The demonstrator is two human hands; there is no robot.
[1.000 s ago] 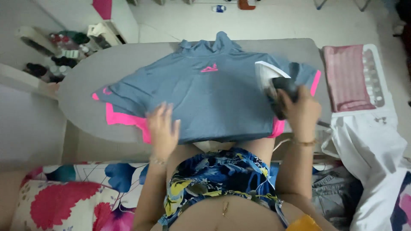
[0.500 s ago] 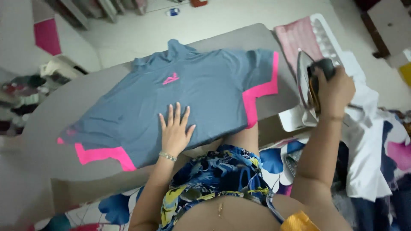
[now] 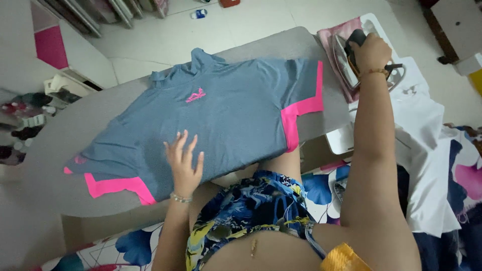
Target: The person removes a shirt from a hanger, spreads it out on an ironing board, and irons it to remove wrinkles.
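A grey-blue shirt with pink trim (image 3: pixel 221 115) lies spread flat on the grey ironing board (image 3: pixel 75 135). My left hand (image 3: pixel 183 163) rests palm down on the shirt's lower edge, fingers apart. At the board's right end, my right hand (image 3: pixel 370 52) grips the dark handle of an electric iron (image 3: pixel 345 62). The iron stands tilted on its heel on a pink cloth (image 3: pixel 336 37) covering the white rest.
White fabric (image 3: pixel 427 165) and floral bedding (image 3: pixel 467 175) pile up at the right. Bottles and small items (image 3: pixel 25 125) crowd a shelf at the left. A tiled floor (image 3: pixel 201 35) lies beyond the board.
My right hand carried the iron off the shirt's right side and across to the pink-covered rest. My left hand slid left along the shirt's hem.
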